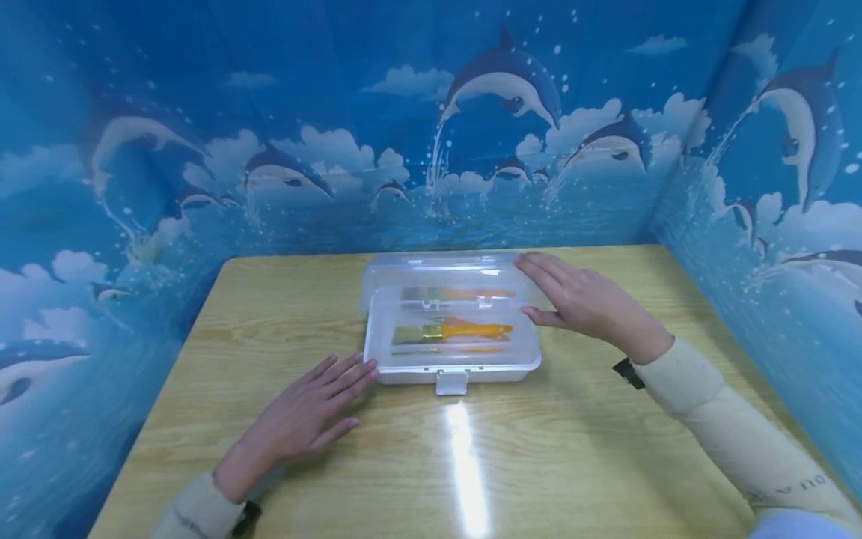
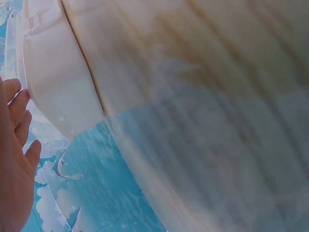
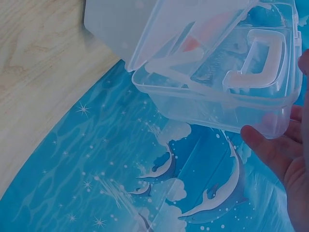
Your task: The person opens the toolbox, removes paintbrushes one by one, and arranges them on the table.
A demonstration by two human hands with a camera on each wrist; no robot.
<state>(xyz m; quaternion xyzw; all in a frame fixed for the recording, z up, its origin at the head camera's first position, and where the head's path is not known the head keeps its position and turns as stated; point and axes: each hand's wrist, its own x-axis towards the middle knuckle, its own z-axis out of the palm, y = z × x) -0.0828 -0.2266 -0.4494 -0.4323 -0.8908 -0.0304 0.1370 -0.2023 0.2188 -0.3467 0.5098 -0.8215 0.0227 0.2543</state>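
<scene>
A translucent plastic box [image 1: 451, 376] stands on the table, its lid [image 1: 438, 262] tilted up at the back. Inside lie a wide flat paintbrush [image 1: 474, 328] with an orange handle and a thin paintbrush [image 1: 471, 350]. Straight fingers of my left hand [image 1: 296, 419] touch the box's front left corner; that hand holds nothing. At the right end of the lid, my right hand [image 1: 582, 299] grips its edge, fingers above and thumb below. The right wrist view shows the lid's white handle [image 3: 277, 60] and my right thumb against the lid's corner.
A latch [image 1: 451, 382] hangs from the box's front. The wooden table [image 1: 559, 464] ends at a blue dolphin-print backdrop [image 1: 337, 209] behind and at the sides. A bright light streak falls in front of the box.
</scene>
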